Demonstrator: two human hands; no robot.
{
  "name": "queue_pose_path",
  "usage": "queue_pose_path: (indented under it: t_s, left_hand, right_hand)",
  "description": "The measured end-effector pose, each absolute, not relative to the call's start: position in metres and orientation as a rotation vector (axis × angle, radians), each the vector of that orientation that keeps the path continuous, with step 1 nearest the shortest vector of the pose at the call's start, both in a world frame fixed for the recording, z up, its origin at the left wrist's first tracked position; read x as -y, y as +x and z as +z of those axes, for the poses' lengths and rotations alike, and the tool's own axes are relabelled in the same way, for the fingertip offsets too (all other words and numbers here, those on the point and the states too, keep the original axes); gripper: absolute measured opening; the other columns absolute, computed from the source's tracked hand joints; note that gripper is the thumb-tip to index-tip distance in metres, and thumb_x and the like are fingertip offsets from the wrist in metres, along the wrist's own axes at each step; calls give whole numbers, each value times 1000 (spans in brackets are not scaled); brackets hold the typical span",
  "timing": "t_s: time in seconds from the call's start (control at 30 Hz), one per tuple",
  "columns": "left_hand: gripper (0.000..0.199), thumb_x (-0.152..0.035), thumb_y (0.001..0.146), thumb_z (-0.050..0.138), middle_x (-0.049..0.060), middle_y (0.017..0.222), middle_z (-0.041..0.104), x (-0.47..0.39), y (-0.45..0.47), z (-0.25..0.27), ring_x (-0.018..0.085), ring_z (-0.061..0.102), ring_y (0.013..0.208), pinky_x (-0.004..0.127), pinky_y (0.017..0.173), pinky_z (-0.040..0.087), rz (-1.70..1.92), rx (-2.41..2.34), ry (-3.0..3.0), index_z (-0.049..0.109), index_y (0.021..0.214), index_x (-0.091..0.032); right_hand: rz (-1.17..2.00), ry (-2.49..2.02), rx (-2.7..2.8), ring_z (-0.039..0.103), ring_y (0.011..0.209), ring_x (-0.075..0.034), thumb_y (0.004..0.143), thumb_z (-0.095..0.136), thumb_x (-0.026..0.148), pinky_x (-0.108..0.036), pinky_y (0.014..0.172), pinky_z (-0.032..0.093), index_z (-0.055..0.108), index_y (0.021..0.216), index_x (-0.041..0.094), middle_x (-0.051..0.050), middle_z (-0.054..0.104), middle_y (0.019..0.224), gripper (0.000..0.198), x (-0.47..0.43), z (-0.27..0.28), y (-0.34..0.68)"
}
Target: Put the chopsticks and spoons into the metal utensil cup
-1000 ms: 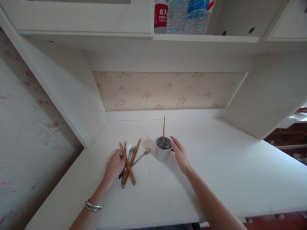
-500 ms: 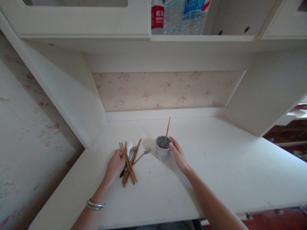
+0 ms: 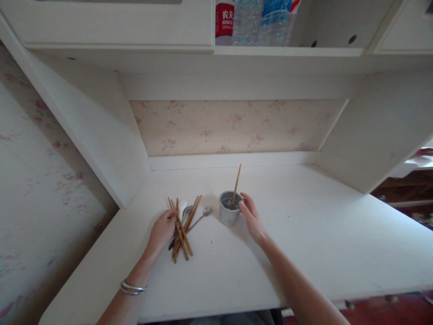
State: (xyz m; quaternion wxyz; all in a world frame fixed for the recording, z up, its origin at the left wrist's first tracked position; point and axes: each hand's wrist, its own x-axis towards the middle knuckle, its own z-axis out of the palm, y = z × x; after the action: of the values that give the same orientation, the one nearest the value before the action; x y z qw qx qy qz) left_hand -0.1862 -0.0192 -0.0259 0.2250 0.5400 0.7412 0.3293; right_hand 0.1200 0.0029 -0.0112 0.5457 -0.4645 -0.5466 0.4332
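Observation:
A crossed pile of wooden chopsticks point(image 3: 183, 232) lies on the white desk, left of centre. My left hand point(image 3: 163, 228) is at the pile's left side, fingertips pinched on a chopstick near its upper end. Mixed in with the pile are a white spoon point(image 3: 182, 206) and a metal spoon point(image 3: 188, 210); another long-handled metal spoon point(image 3: 207, 211) points out to the right. To the right stands a grey perforated utensil holder point(image 3: 228, 215) with one chopstick point(image 3: 237, 183) leaning upright inside. My right hand point(image 3: 251, 217) grips the holder's right side, thumb at the rim.
The white desk point(image 3: 304, 234) extends to the right. Side panels and a floral back wall point(image 3: 223, 128) enclose it. Overhead, a cabinet shelf point(image 3: 287, 52) holds several plastic bottles point(image 3: 248, 22).
At the pile's upper right, two chopstick ends now show slightly apart where they had looked together. My left fingers have shifted slightly; the right hand remains on the holder.

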Motion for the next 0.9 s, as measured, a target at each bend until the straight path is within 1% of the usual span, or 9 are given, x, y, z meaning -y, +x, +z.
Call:
queue_pose_path:
  t_s: [0.2, 0.53, 0.77, 0.9]
  left_hand:
    - [27, -32, 85, 42, 4, 103, 69, 18, -187, -30, 20, 63, 95, 29, 88, 44, 915, -2072, 1503, 63, 98, -21]
    - [27, -32, 84, 41, 3, 98, 70, 16, -188, -33, 19, 65, 88, 28, 81, 46, 924, -2074, 1491, 63, 97, -22]
    - [27, -37, 83, 45, 4, 97, 70, 18, -187, -32, 20, 64, 91, 28, 83, 46, 971, -2064, 1520, 64, 94, -21]
    - [27, -39, 80, 48, 4, 94, 70, 17, -188, -34, 20, 64, 89, 29, 83, 46, 1009, -2036, 1522, 64, 93, -21]
  right_hand:
    - [1016, -1109, 1302, 52, 114, -25, 85, 49, 55, -42, 98, 38, 45, 128, 25, -8, 59, 121, 52, -2, -10, 120]
    - [1011, -1132, 1314, 51, 114, -24, 86, 48, 54, -40, 97, 38, 45, 128, 26, -7, 58, 123, 50, -3, -13, 120]
    - [1009, -1138, 1324, 51, 113, -24, 86, 48, 54, -40, 97, 37, 46, 128, 26, -7, 58, 121, 50, -2, -11, 122]
    - [1016, -1110, 1324, 50, 115, -24, 86, 49, 54, -40, 97, 37, 46, 126, 26, -7, 57, 122, 49, -3, -13, 121]
